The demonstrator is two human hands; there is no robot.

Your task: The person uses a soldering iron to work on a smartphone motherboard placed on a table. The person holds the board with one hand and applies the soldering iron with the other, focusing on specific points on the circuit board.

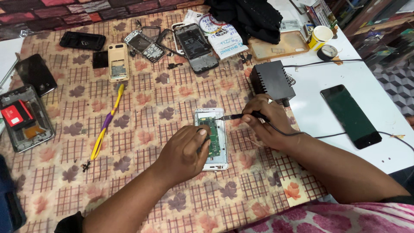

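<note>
Work in hand: soldering on the green circuit board (213,137) of an opened white phone (211,139), judged from the tool and the bared board.
Phone: lies flat on the patterned cloth of the surface (142,99), near its middle, long side running away from the person, board facing up.
Right hand (265,121): grip clenched round a black soldering iron (241,116), held like a pen, its tip touching the top edge of the phone; a thin black cord trails off to the right.
Left hand (183,153): grip pressed on the phone's left side, thumb on the board; whether it pinches something small I cannot tell.
Power box: a black box (271,80) sits just behind the right hand.
Nearby: yellow and purple tweezers (105,125) lie well to the left; a dark phone (350,115) lies face up on the white part to the right; more opened phones lie along the far edge.
Doing it well: the left hand should pin the frame so that it cannot slide; the right wrist rests on the cloth for a steady tip.
Care: touch only the one joint and keep the tip off the plastic frame and the thumb.
Risk: the cloth sits close under the hot tip and would likely scorch.
</note>
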